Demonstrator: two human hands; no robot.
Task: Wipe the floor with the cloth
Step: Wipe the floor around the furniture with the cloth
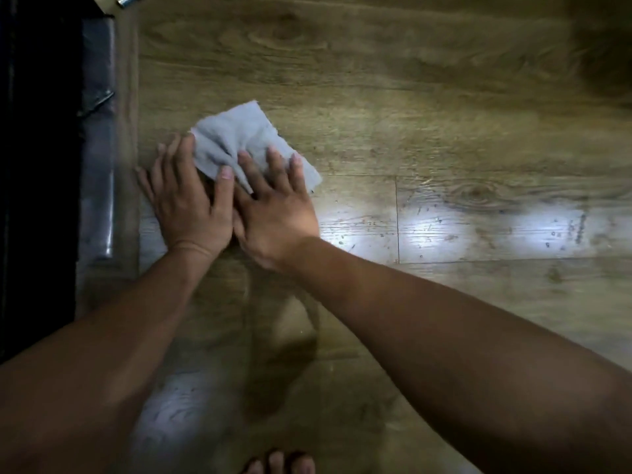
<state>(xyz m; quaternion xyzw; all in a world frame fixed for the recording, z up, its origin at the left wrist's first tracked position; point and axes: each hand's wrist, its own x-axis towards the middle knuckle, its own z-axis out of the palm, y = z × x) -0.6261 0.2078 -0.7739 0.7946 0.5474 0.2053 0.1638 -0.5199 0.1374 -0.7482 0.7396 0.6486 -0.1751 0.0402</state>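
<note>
A light grey cloth lies crumpled on the wooden plank floor, left of the middle of the view. My left hand presses flat on the cloth's left edge, fingers spread, thumb on the fabric. Beside it, my right hand lies flat on the cloth's right half with the fingers apart. The two hands touch each other at the thumbs. The near part of the cloth is hidden under both palms.
A dark piece of furniture with a glossy edge runs down the left side, close to my left hand. A metal tube end shows at the top left. My bare toes show at the bottom. Bright light patches reflect off the floor to the right.
</note>
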